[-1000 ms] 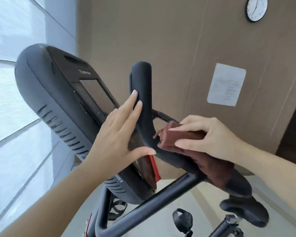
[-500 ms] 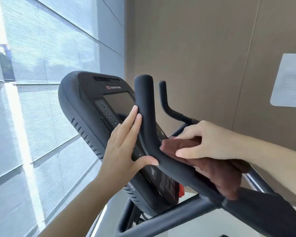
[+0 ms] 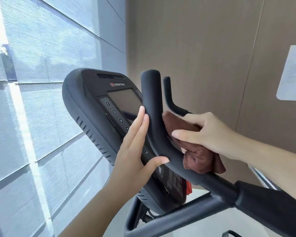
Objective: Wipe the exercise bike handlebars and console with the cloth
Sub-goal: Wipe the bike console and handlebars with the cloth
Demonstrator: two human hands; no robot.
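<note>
Two hands flank handlebar [image 3: 154,127]; R hand [image 3: 207,132] grips cloth [image 3: 200,158].

Gym room: exercise bike console [image 3: 99,106], blinds [image 3: 41,65].

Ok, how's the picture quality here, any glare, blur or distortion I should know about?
Head view: strong backlight from the window blinds at left, with one washed-out vertical strip; the console screen is dark with only a faint reflection; straight wall seams lean, from the wide-angle lens and tilted head; the far handlebar horn is slightly soft, while both hands and the cloth look sharp.
</note>
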